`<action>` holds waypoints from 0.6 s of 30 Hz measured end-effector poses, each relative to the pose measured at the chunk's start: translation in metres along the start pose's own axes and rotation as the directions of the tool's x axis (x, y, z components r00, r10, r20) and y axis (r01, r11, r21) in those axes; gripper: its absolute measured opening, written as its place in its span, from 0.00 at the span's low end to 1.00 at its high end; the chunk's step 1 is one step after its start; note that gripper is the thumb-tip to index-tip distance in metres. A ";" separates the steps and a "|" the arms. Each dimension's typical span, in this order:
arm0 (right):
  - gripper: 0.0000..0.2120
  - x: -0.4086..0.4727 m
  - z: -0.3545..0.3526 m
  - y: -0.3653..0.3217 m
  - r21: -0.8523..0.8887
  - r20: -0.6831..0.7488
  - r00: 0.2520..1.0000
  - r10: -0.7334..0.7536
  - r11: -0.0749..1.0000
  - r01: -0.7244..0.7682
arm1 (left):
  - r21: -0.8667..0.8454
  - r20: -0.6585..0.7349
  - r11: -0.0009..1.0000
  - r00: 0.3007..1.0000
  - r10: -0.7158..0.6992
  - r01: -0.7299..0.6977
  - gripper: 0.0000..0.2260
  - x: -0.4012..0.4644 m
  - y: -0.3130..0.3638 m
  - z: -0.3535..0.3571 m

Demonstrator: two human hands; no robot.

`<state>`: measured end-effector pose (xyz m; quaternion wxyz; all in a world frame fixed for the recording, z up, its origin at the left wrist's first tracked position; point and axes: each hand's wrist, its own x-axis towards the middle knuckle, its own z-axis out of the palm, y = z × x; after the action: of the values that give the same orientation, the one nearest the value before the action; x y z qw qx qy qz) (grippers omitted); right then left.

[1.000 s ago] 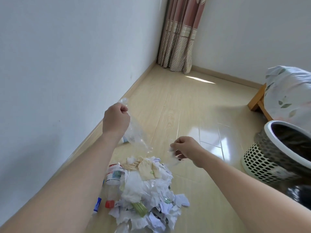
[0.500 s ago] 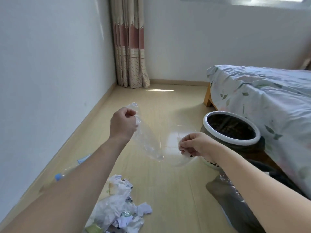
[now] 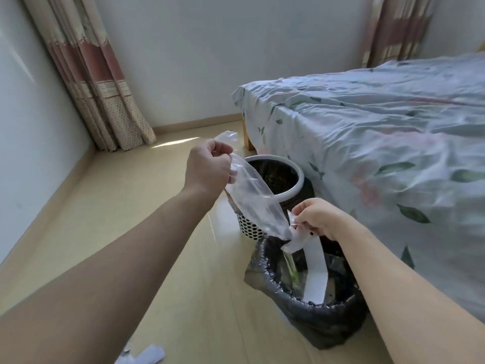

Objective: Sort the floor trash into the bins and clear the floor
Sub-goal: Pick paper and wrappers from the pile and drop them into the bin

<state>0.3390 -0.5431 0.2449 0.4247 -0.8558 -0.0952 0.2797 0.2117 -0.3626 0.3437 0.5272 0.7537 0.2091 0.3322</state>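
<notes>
Both hands had carried the clear plastic bag (image 3: 249, 195) from over the floor to above the bins.

Left hand (image 3: 208, 170) gripped its upper end in a closed fist; right hand (image 3: 313, 219) pinched its lower end with a white paper strip (image 3: 316, 274), probably positioning them to drop into the black-lined bin (image 3: 325, 319) beside the bed (image 3: 367, 143). Behind stood a white perforated bin (image 3: 295, 185).

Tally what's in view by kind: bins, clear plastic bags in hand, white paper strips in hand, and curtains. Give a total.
Bins: 2, the white perforated bin and the black-lined bin
Clear plastic bag: 1, held by left hand and right hand
White paper strip: 1
Curtains: 2
Total: 6
</notes>
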 end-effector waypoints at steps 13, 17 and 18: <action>0.15 0.026 -0.011 0.129 -0.047 -0.050 0.980 0.192 0.980 -0.194 | 0.614 0.616 0.770 0.715 -0.332 -0.171 0.19 -0.062 -0.110 0.168; 0.17 0.041 -0.012 0.134 -0.145 0.028 0.986 0.163 0.977 -0.157 | 0.737 0.667 0.586 0.509 -0.545 -0.338 0.22 -0.077 -0.150 0.198; 0.17 0.045 -0.014 0.134 -0.183 0.044 0.986 0.163 0.971 -0.153 | 0.743 0.667 0.556 0.475 -0.574 -0.372 0.21 -0.079 -0.160 0.204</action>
<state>0.3742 -0.6173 0.1290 0.3194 -0.8867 -0.0641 0.3281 0.3098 -0.4918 0.1267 0.1582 0.9434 0.0907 -0.2770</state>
